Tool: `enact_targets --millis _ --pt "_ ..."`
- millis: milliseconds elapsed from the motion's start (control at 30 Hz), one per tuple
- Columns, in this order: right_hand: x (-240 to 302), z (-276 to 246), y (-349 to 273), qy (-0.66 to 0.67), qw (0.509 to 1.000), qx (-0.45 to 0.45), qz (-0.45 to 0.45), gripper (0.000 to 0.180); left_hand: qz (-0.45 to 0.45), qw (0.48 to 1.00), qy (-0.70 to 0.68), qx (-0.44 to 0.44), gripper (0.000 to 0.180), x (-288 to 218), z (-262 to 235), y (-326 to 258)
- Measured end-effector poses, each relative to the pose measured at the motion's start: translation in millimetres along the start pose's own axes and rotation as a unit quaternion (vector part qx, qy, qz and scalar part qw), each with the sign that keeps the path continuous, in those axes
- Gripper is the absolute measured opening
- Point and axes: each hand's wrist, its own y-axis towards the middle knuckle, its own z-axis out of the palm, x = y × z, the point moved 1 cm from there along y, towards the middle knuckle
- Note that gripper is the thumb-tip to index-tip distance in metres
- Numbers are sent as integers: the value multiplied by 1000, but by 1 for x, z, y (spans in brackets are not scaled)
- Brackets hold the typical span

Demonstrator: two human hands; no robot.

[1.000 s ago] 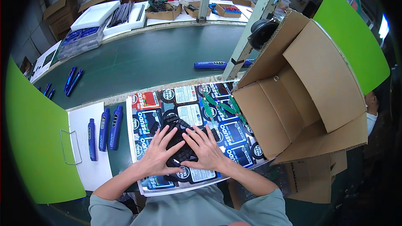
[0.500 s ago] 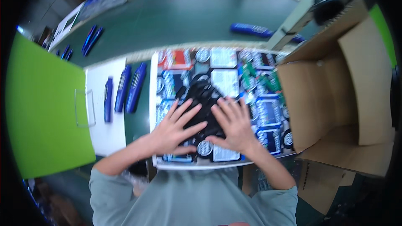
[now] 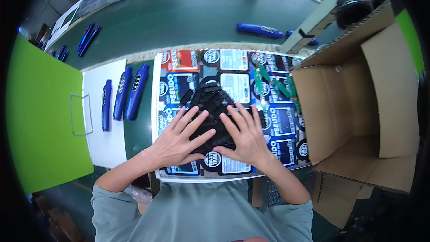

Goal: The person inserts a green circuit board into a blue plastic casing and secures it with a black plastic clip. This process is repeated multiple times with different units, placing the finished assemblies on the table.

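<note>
A heap of small black pieces (image 3: 209,95) lies on a board covered with colourful printed labels (image 3: 234,87). My left hand (image 3: 178,140) rests on the near left side of the heap, fingers spread. From the right, my right hand (image 3: 247,140) touches the heap in the same way, its fingers apart and its thumb pointing inward. Neither hand grips anything. The palms and fingers cover part of the pile. Right of the heap, several narrow green strips (image 3: 260,83), seemingly small circuit boards, lie on the same board.
Blue pen-shaped devices (image 3: 137,92) lie left of the board, near a white sheet (image 3: 105,150) and a bright green panel (image 3: 45,121). An open cardboard box (image 3: 342,103) stands at the right. Beyond runs a green belt (image 3: 179,18) with more blue devices (image 3: 260,30) and a metal post (image 3: 309,27).
The view has shifted slightly, so the surroundings appear a little further left and sharper. Both hands stay spread on the black heap, with little visible movement against it.
</note>
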Motion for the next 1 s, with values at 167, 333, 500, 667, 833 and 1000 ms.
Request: enact_targets --millis 167,333,500,667,833,1000 --pt "-1 -2 -1 9 1000 -10 2 83 33 999 -26 -25 81 5 -3 11" --pt "0 -4 -2 8 1000 -10 -5 83 63 989 -39 -125 63 25 -33 51" --pt "-1 -3 -5 19 1000 -16 -7 80 32 977 -29 -210 45 75 -41 169" --pt "-1 -3 -6 21 1000 -22 -1 78 8 980 32 -197 46 126 -7 288" --pt "-10 3 -8 54 998 -35 1 76 -54 989 56 -125 48 159 23 339" --pt "-7 1 -9 57 997 -50 -3 78 -39 985 37 -161 48 162 10 329"
